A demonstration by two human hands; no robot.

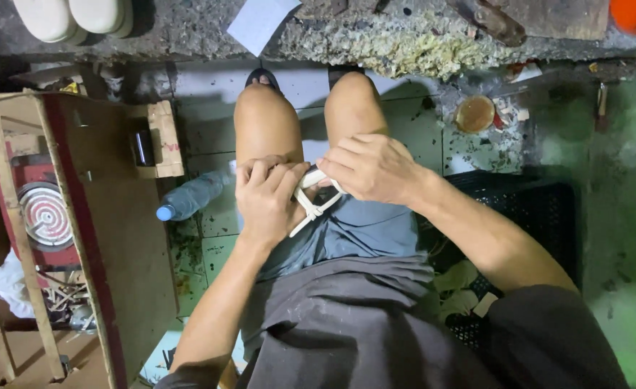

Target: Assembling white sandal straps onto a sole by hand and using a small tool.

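While I look down through the head camera, I record both hands meeting over the lap, just above the knees. The left hand (pixel 266 196) is curled, its fingers bent over one end of a small white frame-like piece (pixel 312 196) made of thin pale strips; the thumb side is hidden, so I note the grasp as closed on the piece. The right hand (pixel 372 167) covers the other end, fingers folded down and pinching it from above. The piece lies between the two hands, resting against the blue-grey shorts (pixel 361 230), partly hidden by the fingers. I cannot tell its exact shape. To the person's left, a clear plastic bottle (pixel 192 196) with a blue cap lies on its side on the tiled floor (pixel 210 144). Further left stands a wooden frame (pixel 15 216) with a round red-and-white coil (pixel 43 215) beneath it. A black plastic crate (pixel 526 209) sits under the right forearm, and a round brown lid (pixel 475 113) lies on the floor beyond it, near the rough concrete ledge (pixel 404 39).
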